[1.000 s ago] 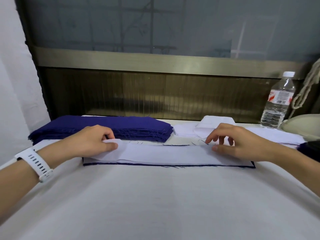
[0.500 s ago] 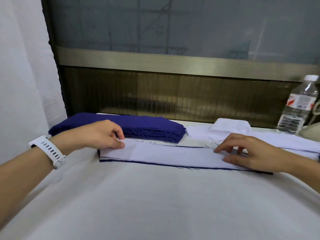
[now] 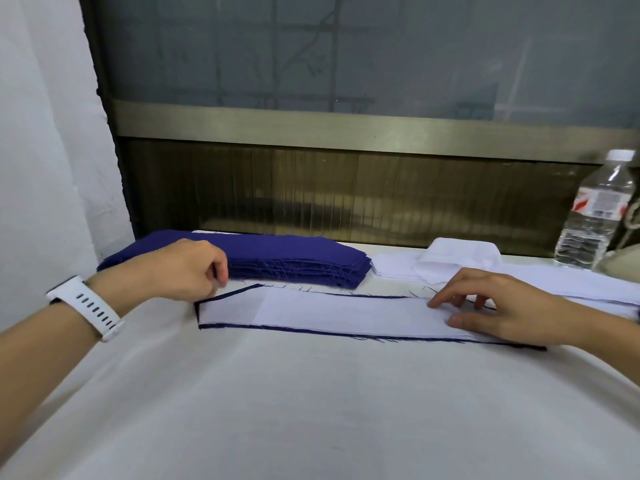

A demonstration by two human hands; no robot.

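A long white strip (image 3: 346, 311) lies flat on a navy strip of the same shape, whose edge (image 3: 311, 331) shows as a thin dark border. My left hand (image 3: 183, 268), with a white watch on the wrist, hovers at the strip's far left corner with its fingers curled. Whether it pinches the cloth is hidden. My right hand (image 3: 498, 306) rests on the strip's right part, its spread fingertips and thumb pressing the cloth down.
A stack of navy cloth pieces (image 3: 294, 258) lies behind the strip. Loose white pieces (image 3: 460, 259) are piled at the back right. A water bottle (image 3: 592, 216) stands by the window ledge. A white cloth covers the table (image 3: 311, 403).
My left hand has let the white strip's left end down flat and drawn back to the corner. My right hand stays pressed on the strip. The view has turned left.
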